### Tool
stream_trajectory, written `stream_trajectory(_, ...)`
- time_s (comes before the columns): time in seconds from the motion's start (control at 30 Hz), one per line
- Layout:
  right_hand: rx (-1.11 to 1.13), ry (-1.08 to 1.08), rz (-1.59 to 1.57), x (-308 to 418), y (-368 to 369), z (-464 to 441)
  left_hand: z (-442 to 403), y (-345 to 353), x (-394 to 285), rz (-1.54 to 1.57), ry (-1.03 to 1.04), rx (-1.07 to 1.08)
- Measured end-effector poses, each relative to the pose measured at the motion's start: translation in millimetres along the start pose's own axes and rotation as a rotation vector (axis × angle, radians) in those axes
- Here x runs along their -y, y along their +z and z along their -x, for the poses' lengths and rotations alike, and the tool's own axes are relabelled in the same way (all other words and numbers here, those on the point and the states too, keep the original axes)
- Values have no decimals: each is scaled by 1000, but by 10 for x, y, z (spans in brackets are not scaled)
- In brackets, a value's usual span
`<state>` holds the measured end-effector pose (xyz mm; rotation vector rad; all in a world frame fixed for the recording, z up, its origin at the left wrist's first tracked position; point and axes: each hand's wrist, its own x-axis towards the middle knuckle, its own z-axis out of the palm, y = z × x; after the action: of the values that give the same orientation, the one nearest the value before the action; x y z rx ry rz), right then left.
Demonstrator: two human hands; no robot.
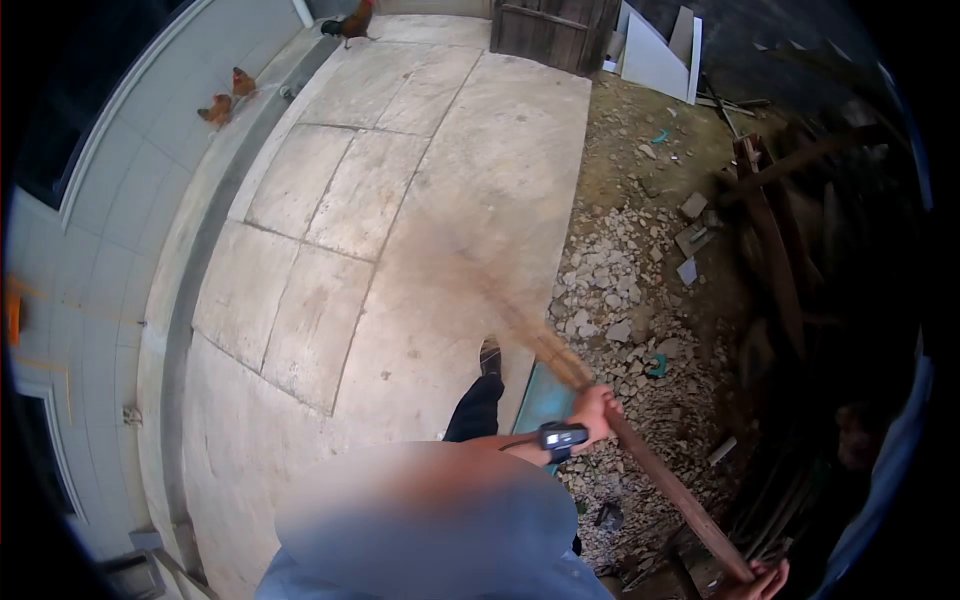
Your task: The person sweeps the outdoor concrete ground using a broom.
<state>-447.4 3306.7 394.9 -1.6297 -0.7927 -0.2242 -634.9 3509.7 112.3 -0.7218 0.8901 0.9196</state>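
Note:
A long wooden pole [680,488] runs slantwise from the lower right toward the middle of the view. Its far end is smeared by motion over the concrete, so I cannot tell its shape. My left hand [597,410], with a dark device [562,437] strapped at the wrist, is wrapped around the pole partway along. At the lower right, my right hand [766,580] grips the pole near its back end. One dark shoe [490,357] shows on the concrete, left of the pole.
Concrete paving [360,190] meets broken rubble [610,280] on the right. Dark timber [775,240] is piled beyond the rubble. White panels [655,55] lean near a wooden board [553,33]. A rooster [352,24] and two hens [228,97] stand by the tiled wall [130,190].

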Motion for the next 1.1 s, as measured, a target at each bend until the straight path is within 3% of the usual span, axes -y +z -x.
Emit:
stream_trajectory(0.17,-4,-72,144,750,1223,276,-834,1098,-429,-271,-32,293)
stream_trajectory(0.23,145,-267,177,841,1759,297,-1136,1308,-780,-374,-34,245)
stream_trajectory(0.27,195,-253,212,762,1859,225,-1227,1358,-923,-334,20,119)
stream_trajectory(0.33,237,-237,265,740,2243,-51,-1320,1106,-1162,-368,10,150)
stream_trajectory(0.37,311,-124,187,795,2460,-206,-1343,869,-1226,-320,70,199)
stream_trajectory(0.4,409,-139,83,854,2692,-356,-1195,661,-1305,-145,81,174)
stream_trajectory(0.47,585,44,84,853,3127,-537,-848,83,-1582,74,58,54)
stream_trajectory(0.5,594,112,224,564,3501,-472,-734,-362,-1801,-355,306,167)
stream_trajectory(0.53,798,244,223,699,4020,-178,-653,-833,-2008,-998,657,103)
stream_trajectory(0.57,1060,132,18,329,4385,140,-522,-1249,-2223,-1362,984,-64)
stream_trajectory(0.63,1357,364,-178,-56,4838,925,-223,-1859,-2626,-1380,881,-293)
stream_trajectory(0.67,1463,280,-227,-207,4990,1168,-61,-1949,-2863,-1333,814,-371)
stream_trajectory(0.77,1437,401,-333,-96,5278,1318,384,-2001,-3137,-1297,683,-548)
stream_trajectory(0.83,1403,521,-393,-330,5529,1199,404,-1725,-3105,-1363,722,-696)
stream_trajectory(0.87,1387,546,-389,-362,5614,1035,297,-1689,-3041,-1445,809,-887)
stream_trajectory(0.9,1338,517,-357,-485,5687,860,70,-1623,-3008,-1073,994,-799)
stream_trajectory(0.93,1292,438,-376,-660,5750,648,-208,-1481,-3052,-1010,986,-685)
stream_trajectory(0.97,1203,491,-330,-719,5755,401,-371,-1172,-3048,-717,987,-479)
stream_trajectory(1.0,1098,484,-353,-779,5733,130,-526,-852,-3045,-416,962,-298)
stream_trajectory(1.03,1014,451,-285,-822,5695,-181,-672,-320,-2966,111,895,-16)
stream_trajectory(1.1,852,416,-271,-1026,5482,-780,-1150,496,-2805,320,710,-51)
